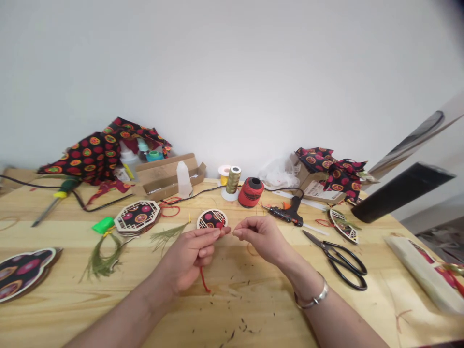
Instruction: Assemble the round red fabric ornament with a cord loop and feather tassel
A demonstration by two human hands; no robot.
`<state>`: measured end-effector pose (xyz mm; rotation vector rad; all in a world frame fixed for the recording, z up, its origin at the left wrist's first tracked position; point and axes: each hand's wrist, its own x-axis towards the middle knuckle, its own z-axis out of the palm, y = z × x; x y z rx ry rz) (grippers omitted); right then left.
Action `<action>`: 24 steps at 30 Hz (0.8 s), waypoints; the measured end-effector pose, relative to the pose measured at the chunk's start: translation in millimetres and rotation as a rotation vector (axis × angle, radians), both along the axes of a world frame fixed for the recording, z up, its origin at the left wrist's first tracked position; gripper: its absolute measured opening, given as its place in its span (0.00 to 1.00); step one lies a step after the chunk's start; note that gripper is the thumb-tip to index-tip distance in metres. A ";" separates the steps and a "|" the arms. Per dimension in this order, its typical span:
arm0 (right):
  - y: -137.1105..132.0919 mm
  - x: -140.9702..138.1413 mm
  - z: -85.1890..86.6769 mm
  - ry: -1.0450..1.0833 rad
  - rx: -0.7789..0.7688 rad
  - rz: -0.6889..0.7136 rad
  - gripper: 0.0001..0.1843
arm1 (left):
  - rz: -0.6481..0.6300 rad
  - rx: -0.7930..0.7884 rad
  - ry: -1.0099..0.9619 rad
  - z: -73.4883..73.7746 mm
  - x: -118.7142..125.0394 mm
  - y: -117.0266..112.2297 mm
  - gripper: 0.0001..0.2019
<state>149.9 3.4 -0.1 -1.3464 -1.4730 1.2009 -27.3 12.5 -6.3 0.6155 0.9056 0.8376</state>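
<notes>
Red thread [205, 280] pinched between the fingers [217, 233] of the left hand [190, 256] and right hand [258, 237], just near a round fabric-faced ornament [212, 219] on the wooden surface [261, 309]; any slackened pinch risked losing the thread.

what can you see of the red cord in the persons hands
The red cord looks like soft, thin fibre. Its free end hangs in a slight curve below the left hand, over the pale wooden table. Its upper length passes through that hand's pinched fingers and appears to stretch, very fine, to the right hand's fingertips.
</notes>
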 end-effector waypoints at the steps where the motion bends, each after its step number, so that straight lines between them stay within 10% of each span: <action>1: -0.8 -0.3 -0.2 -0.023 0.024 -0.004 0.09 | -0.011 0.007 -0.010 -0.9 -1.4 0.8 0.04; 11: -9.8 -7.2 -1.6 -0.188 0.297 0.029 0.08 | -0.028 -0.067 -0.025 -1.0 -0.6 -1.6 0.02; 24: -6.2 -7.3 -6.7 -0.066 0.199 -0.032 0.07 | -0.098 -0.032 0.011 -3.3 -0.1 -4.6 0.03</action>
